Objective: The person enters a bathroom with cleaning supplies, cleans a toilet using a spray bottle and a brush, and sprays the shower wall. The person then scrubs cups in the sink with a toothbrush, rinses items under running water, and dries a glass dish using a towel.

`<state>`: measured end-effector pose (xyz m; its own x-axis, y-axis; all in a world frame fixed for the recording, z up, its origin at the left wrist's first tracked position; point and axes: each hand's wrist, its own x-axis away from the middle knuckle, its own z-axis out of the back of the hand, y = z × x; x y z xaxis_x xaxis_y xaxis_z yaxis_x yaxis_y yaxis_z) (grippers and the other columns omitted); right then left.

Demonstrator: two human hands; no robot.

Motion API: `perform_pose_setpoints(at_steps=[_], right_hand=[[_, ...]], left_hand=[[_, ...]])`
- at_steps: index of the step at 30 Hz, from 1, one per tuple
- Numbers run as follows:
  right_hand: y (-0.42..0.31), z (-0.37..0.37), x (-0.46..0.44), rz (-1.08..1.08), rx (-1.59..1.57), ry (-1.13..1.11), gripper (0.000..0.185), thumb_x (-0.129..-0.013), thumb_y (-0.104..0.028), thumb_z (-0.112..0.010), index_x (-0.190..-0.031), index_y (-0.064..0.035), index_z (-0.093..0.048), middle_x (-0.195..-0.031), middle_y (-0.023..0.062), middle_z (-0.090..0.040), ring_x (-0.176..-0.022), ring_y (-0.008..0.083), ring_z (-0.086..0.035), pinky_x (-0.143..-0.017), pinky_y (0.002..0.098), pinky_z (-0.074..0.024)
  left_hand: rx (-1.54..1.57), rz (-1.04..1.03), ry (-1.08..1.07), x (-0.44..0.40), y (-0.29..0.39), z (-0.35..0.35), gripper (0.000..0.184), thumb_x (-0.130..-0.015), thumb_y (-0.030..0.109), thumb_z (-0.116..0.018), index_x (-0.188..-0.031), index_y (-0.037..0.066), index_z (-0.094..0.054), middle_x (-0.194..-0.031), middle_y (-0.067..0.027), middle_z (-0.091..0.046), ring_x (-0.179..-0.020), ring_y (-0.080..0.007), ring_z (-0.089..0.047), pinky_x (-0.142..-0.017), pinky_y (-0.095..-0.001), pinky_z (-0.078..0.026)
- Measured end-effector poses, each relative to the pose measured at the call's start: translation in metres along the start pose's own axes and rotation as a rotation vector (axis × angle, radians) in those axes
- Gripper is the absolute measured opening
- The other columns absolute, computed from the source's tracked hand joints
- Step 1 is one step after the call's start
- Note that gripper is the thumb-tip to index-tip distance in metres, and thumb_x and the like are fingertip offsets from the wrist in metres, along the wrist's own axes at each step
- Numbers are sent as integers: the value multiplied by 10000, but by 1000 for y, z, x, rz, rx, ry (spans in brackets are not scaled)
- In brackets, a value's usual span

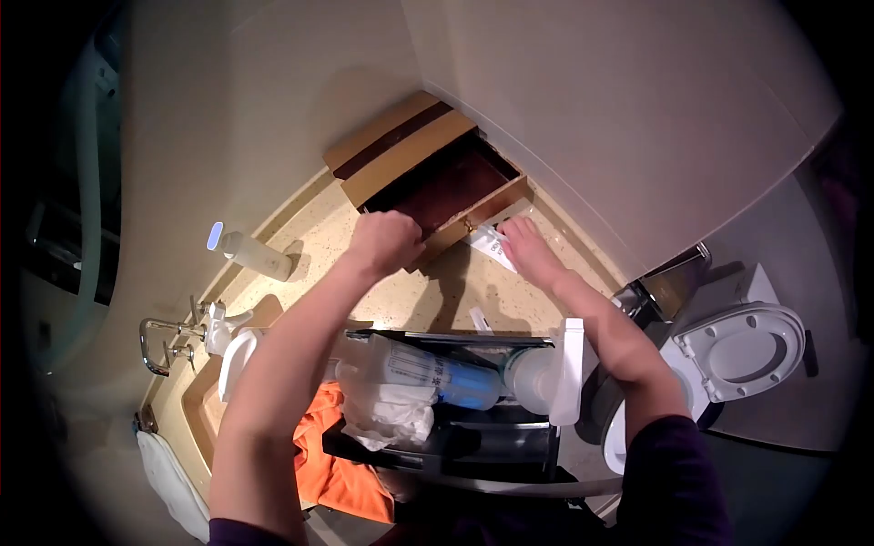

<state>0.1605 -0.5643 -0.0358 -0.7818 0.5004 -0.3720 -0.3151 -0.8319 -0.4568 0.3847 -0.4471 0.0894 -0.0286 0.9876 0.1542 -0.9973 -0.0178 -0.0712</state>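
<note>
On the stone counter point(364, 305) stands a tan wooden box point(391, 146) with a dark stripe, its drawer point(455, 191) pulled out. The dark inside of the drawer shows. My left hand point(387, 244) is closed at the drawer's near left corner, fingers curled over its edge and partly hidden. Beside the drawer front, which has a small brass knob point(469, 225), my right hand point(528, 247) pinches a flat white packet point(492, 246) with dark print. Part of the packet lies under my fingers.
Close to my body is a black caddy point(492, 446) with bottles point(437, 373) and crumpled white tissue point(391, 414). An orange cloth point(341, 469) hangs beside it. A pump bottle point(255, 255), tap point(159, 346) and basin point(196, 400) are left; a toilet point(742, 355) is right.
</note>
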Motion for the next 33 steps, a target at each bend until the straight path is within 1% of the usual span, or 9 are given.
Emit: perform_pose_setpoints(at_steps=[8,9,11,14,15,16,23,27,33], right_hand=[[-4,83,52,-517,-90,-513,305,-895,-172,-349,-1161,-55,-444,-1157,233,-512,-1034,364,-516,-877,417,-413],[5,94,62,-535,-19,-610,331,-895,-147,-351,-1204,-54,-424,-1133,230,-524,-1037,366,-514,-893,401,-412],[15,122,101,-200,-151,-320,341,-880,-84,-427,-1217,-33,-413,-1105,213,-523,-1040,330,-518,-897,386,-410],[-20,165,126,-524,-431,-194,247,-915,-115,-414,-1149,-37,-439,-963,24,-482,-901,95,-420,-821,216,-358],[-25,171,138,-590,-541,-119,243,-915,-116,-401,-1144,-43,-433,-985,24,-482,-917,104,-424,-840,226,-353],[-31,173,151,-597,-564,-36,224,-917,-122,-399,-1124,-42,-428,-1006,25,-475,-934,105,-414,-866,230,-335],[-63,194,250,-825,-843,305,239,-928,-151,-432,-1143,-54,-396,-1036,33,-489,-926,103,-450,-834,230,-352],[-87,215,301,-807,-835,420,276,-927,-176,-452,-1169,-56,-394,-1049,37,-509,-924,114,-474,-823,247,-373],[-129,238,385,-1040,-651,843,449,-918,-204,-489,-1324,-58,-361,-1182,75,-495,-1046,175,-469,-909,296,-358]], left_hand=[[-53,52,-9,-15,26,-19,207,-704,286,-598,-739,98,-679,-708,-89,-642,-690,-245,-639,-557,-375,-496],[-141,5,259,-15,33,-41,137,-773,191,-540,-804,159,-669,-741,5,-621,-698,-178,-629,-529,-319,-477],[-250,157,449,-17,74,-46,93,-767,114,-533,-781,145,-620,-755,-48,-602,-691,-206,-606,-536,-345,-505],[206,-501,-167,-10,93,-47,276,-751,273,-575,-954,92,-627,-903,-125,-655,-852,-253,-636,-662,-363,-507],[514,-112,-378,-12,104,-49,329,-733,366,-569,-946,125,-636,-928,-108,-655,-841,-259,-634,-687,-376,-496],[326,-352,-155,-15,104,-87,336,-733,401,-551,-902,131,-657,-917,-112,-658,-828,-244,-635,-694,-370,-489],[-71,-591,-234,-10,97,-67,229,-719,273,-594,-883,146,-691,-859,-66,-674,-821,-222,-640,-697,-356,-495],[548,-181,-463,-6,96,-45,331,-848,364,-456,-1036,149,-624,-842,-38,-669,-747,-207,-644,-696,-342,-490],[26,-617,-132,-47,95,-103,189,-693,312,-657,-837,197,-695,-825,-71,-647,-811,-292,-618,-687,-414,-491]])
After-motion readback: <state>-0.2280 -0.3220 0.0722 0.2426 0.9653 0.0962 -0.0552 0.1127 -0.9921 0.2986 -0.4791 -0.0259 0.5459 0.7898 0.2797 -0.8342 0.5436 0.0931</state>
